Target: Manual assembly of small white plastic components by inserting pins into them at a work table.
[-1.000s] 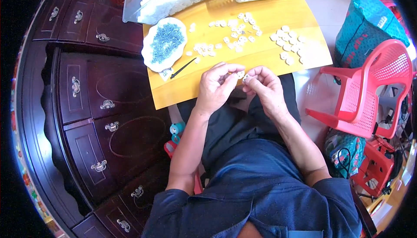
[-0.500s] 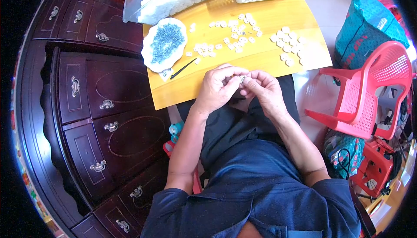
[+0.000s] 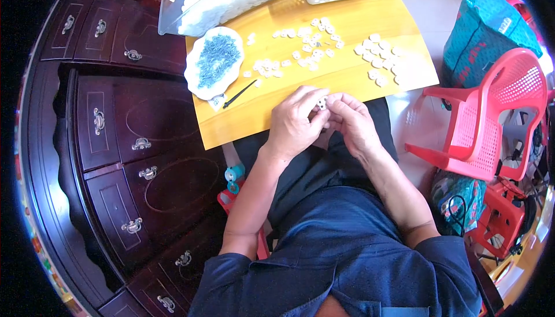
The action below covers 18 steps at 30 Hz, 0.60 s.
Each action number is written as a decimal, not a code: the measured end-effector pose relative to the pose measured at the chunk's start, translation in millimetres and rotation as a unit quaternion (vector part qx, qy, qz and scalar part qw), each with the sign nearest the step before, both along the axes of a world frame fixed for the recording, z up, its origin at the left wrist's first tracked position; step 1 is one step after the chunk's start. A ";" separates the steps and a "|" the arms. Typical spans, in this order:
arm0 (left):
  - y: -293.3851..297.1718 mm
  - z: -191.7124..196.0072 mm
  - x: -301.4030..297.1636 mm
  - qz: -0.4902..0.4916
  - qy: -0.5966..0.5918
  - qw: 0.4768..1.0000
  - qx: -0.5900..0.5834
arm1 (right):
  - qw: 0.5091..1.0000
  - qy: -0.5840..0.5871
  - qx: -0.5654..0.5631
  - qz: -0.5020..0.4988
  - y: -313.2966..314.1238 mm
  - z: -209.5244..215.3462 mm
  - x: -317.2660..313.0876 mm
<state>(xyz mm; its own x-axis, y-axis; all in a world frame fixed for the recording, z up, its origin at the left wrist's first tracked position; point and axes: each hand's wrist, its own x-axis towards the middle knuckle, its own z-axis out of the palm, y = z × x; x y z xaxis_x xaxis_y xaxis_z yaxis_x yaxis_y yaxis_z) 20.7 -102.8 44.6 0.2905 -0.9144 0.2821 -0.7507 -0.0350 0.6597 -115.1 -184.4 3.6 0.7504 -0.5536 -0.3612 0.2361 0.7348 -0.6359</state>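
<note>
Small white part (image 3: 321, 103): pinched between both hands just above the near edge of the yellow surface (image 3: 347, 74), over the lap. Left hand (image 3: 295, 123) and right hand (image 3: 352, 123) are together, fingers closed narrow on the part. Versus a second ago: almost no change, hands in the same spot, only slight finger shifts, so fine fitting work continues. Loose white pieces (image 3: 306, 42) scattered beyond; plate of blue bits (image 3: 215, 61) and thin black tool (image 3: 239, 94) lie untouched to the left.

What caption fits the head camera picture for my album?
Both hands, left hand and right hand, pinch a small white piece over a yellow table.
</note>
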 end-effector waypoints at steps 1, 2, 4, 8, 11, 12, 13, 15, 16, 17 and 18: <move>0.6 5.5 -1.1 0.007 0.040 0.999 0.024 | 1.000 -0.001 0.000 -0.002 -1.5 -0.2 -0.4; 1.0 8.9 -1.4 0.014 0.080 0.996 0.047 | 1.000 -0.003 0.019 0.009 -3.4 -0.9 -0.9; 2.1 9.8 0.7 0.010 0.071 0.996 0.049 | 0.999 -0.006 0.038 0.019 -4.6 -3.1 -1.3; 4.0 9.4 4.6 -0.007 0.050 0.998 0.047 | 0.999 -0.008 0.023 0.041 -2.8 -6.2 -0.5; 5.5 6.9 6.7 -0.010 0.043 0.998 0.045 | 0.999 0.011 0.010 0.042 -2.1 -5.3 0.4; 5.7 7.3 6.9 -0.007 0.042 0.998 0.045 | 0.999 0.028 0.002 0.040 -2.1 -4.9 0.5; 5.0 7.1 6.8 -0.013 0.035 0.999 0.035 | 0.999 0.028 0.003 0.042 -2.3 -5.0 -0.1; 4.5 7.0 6.3 -0.017 0.027 0.999 0.025 | 0.999 0.035 -0.006 0.028 -2.1 -5.0 -0.9; 3.9 7.2 5.7 -0.019 0.022 0.999 0.019 | 0.999 0.035 -0.007 0.029 -1.7 -4.5 -0.9; 3.1 7.2 5.2 -0.021 0.017 1.000 0.013 | 0.999 0.041 -0.008 0.022 -1.1 -4.1 -0.8; 2.2 6.6 5.2 -0.021 0.017 1.000 0.013 | 0.999 0.046 -0.010 0.014 -0.9 -3.6 -0.7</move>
<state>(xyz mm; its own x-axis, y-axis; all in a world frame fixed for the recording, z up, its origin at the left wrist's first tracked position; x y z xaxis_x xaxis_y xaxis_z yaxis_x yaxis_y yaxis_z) 25.9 -100.7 51.2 0.2613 -0.9326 0.2489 -0.7295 -0.0219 0.6836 -115.8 -185.3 0.1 0.7295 -0.5405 -0.4191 0.1554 0.7278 -0.6680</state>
